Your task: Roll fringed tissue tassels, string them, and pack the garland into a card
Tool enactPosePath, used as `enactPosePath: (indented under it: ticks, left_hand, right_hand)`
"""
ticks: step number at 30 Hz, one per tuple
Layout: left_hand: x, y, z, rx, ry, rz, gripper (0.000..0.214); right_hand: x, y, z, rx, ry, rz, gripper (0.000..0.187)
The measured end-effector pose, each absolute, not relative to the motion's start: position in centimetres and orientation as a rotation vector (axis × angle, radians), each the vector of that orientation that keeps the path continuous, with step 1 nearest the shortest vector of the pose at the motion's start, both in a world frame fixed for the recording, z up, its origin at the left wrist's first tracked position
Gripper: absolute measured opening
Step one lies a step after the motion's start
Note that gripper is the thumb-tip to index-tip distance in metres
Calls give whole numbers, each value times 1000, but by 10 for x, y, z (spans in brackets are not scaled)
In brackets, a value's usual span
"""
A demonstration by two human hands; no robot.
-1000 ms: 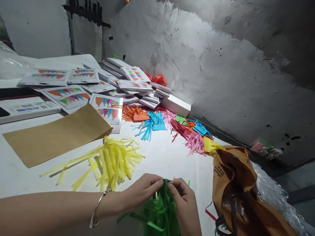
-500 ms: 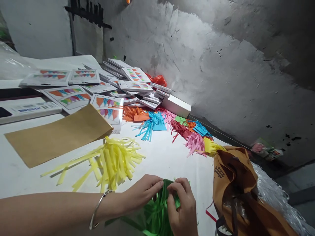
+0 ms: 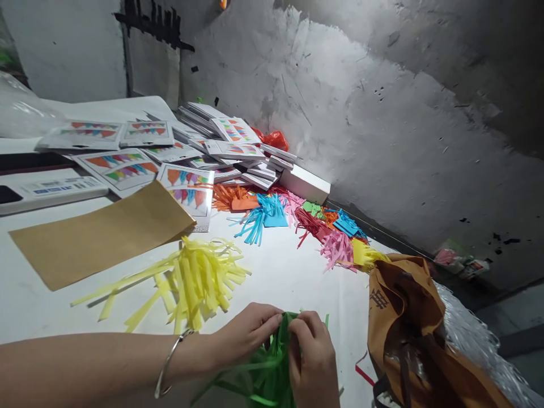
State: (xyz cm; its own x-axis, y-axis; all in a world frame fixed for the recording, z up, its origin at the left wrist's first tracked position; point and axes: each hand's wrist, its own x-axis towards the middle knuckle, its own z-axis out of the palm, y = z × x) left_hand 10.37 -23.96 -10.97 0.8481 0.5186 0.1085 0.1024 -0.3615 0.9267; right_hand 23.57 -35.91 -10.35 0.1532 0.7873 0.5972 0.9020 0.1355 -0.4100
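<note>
Between my hands, near the bottom of the view, hangs a green paper tassel (image 3: 272, 371) with long cut strips. My left hand (image 3: 250, 334), with a silver bangle on the wrist, pinches its top edge between thumb and fingers. From the other side my right hand (image 3: 313, 351) grips the same top edge, its fingers curled close to the left fingertips. The strips fall below both hands, partly hidden by them. Left of the hands, a yellow paper tassel (image 3: 195, 283) lies spread on the white table (image 3: 293, 266).
A brown paper sheet (image 3: 102, 238) lies at left, before stacks of printed packets (image 3: 233, 148). Folded coloured tassels (image 3: 272, 212) line the wall side near a white box (image 3: 306, 184). At right stand a brown bag (image 3: 403, 306) and a heap of clear plastic (image 3: 471, 328).
My right hand has turned slightly and its fingers sit a little lower on the green tassel. The green strips have shifted. My left hand stays nearly in place.
</note>
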Motion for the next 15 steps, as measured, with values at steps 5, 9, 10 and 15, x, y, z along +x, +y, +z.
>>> enactPosePath:
  ticks: [5, 9, 10, 15]
  left_hand:
    - [104, -239, -114, 1923, 482, 474, 42]
    - [104, -240, -116, 1940, 503, 503, 41]
    - [104, -240, -116, 1939, 507, 500, 42]
    - [103, -242, -115, 1920, 488, 450, 45]
  right_hand:
    - [225, -361, -98, -1787, -1665, -278, 16]
    - [225, -361, -102, -1845, -1675, -307, 4]
    - [226, -360, -104, -1849, -1688, -293, 8]
    - [237, -358, -110, -1835, -1663, -40, 22]
